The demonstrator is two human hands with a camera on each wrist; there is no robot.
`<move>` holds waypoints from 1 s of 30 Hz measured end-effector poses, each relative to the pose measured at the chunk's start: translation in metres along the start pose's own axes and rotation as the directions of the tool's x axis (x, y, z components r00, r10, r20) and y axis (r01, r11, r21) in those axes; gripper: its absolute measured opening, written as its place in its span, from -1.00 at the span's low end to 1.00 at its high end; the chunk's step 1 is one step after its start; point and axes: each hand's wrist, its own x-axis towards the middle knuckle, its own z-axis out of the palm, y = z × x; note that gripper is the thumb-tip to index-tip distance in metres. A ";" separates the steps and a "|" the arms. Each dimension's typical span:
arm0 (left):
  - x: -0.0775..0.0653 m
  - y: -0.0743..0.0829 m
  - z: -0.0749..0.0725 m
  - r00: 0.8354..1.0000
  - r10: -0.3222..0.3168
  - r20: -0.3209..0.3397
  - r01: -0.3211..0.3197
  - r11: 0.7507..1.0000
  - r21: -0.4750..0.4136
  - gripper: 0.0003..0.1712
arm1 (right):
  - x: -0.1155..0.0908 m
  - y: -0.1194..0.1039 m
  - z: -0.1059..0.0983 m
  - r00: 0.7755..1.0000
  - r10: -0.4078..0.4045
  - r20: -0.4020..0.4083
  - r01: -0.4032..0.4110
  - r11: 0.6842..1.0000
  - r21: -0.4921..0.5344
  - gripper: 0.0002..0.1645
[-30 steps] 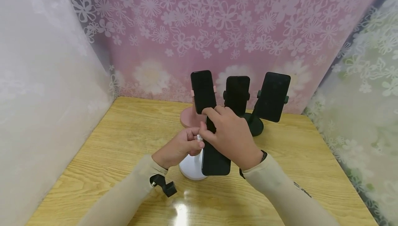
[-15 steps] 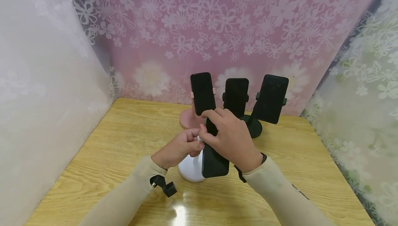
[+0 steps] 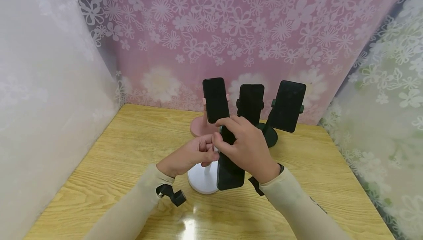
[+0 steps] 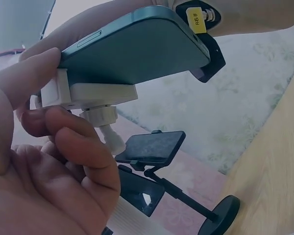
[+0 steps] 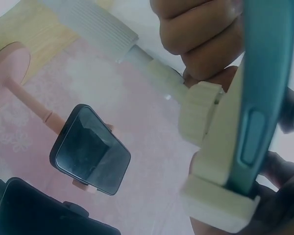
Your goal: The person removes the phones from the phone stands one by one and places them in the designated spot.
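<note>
In the head view, a phone with a black screen (image 3: 230,175) sits upright at the clamp of a white phone stand, whose round base (image 3: 202,183) rests on the table. My right hand (image 3: 248,144) grips the phone near its upper part, thumb and fingers at the edges. The left hand (image 3: 193,154) pinches the end of the clamp, thumb above and curled fingers below. The left wrist view shows the phone's teal back (image 4: 137,54) against the white clamp (image 4: 105,93). A ribbed collar (image 5: 201,115) behind the clamp shows in the right wrist view.
Behind stand a pink stand (image 3: 199,126) and two dark ones, each bearing a phone: left phone (image 3: 216,100), middle phone (image 3: 251,102), right phone (image 3: 287,106). A flowered pink curtain (image 3: 231,23) hangs along the back of the wooden table (image 3: 132,141).
The phone on the white stand has shifted slightly to the right along with the right hand. The left hand stays at the clamp, its wrist slightly further left. The whole head view has drifted a little.
</note>
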 end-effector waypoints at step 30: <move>-0.006 0.035 0.008 0.995 0.101 -0.022 -0.066 0.786 0.615 -0.64 | -0.047 0.006 -0.023 0.855 -0.304 -0.421 0.253 0.952 -0.173 -0.62</move>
